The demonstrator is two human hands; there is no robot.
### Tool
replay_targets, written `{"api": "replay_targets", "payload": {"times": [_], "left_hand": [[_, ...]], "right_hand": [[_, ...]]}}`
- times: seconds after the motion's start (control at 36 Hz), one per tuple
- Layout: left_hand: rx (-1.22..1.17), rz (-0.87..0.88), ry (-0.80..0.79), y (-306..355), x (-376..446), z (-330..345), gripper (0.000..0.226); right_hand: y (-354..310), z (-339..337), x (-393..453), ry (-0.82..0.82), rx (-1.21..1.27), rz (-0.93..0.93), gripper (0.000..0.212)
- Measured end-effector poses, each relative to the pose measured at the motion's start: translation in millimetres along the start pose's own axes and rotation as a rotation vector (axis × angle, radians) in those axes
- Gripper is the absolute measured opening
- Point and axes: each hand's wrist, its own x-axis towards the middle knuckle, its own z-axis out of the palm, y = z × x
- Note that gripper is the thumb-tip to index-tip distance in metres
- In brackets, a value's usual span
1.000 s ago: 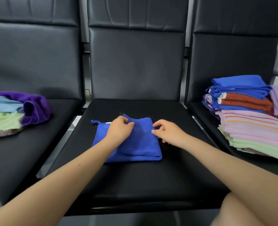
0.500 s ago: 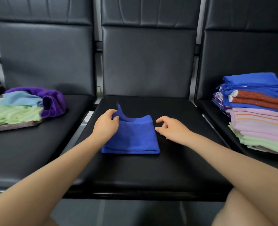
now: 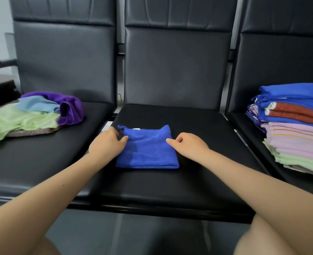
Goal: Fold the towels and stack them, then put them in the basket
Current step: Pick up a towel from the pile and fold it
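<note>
Blue microfibre, folded to a small rectangle: blue towel (image 3: 148, 150) flat on middle seat (image 3: 170, 184) of black bench, fold edge nearest camera, far left corner poking up loose. Far left, unfolded pile (image 3: 32, 115) of green, light blue and purple cloth awaiting turn on left seat. Left hand (image 3: 107, 143) on towel's left edge, fingers curled, thumb and forefinger apparently pinching cloth near top corner. Right hand (image 3: 187, 145) at right edge, fingers curled loosely, forefinger tip touching cloth; firm pinch or mere touch, cannot tell. Both forearms stretched forward and low, wrists near seat. Far right, folded stack (image 3: 295, 129) on right seat, blue on top. No basket in view. Best practice, by judgement: tuck stray corner square, smooth top layer outward from both edges, then lift by both sides, keeping layers together for transfer onto stack.
</note>
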Motion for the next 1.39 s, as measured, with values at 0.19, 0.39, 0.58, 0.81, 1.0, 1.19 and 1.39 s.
{"api": "replay_targets", "payload": {"times": [0.19,0.39,0.58,0.81,1.0,1.19,1.39], "left_hand": [[-0.002,-0.016,-0.084,9,21,6,0.049],[-0.023,0.016,-0.070,22,30,16,0.024],[0.032,0.128,0.094,30,31,37,0.023],[-0.008,0.119,0.089,28,35,37,0.029],[0.094,0.103,-0.058,31,26,26,0.054],[-0.066,0.100,-0.294,52,-2,9,0.010],[-0.736,-0.140,-0.369,100,-18,15,0.027]], "right_hand": [[-20,13,-7,0.001,-0.107,0.036,0.039],[-13,8,-19,0.013,-0.074,-0.025,0.041],[-8,6,-20,0.032,-0.079,0.014,0.041],[-6,12,-10,0.112,-0.072,0.056,0.044],[-12,6,-4,0.033,-0.013,0.151,0.045],[-13,-1,-16,-0.015,0.482,0.073,0.035],[3,-41,-33,0.025,0.873,0.126,0.014]]}}
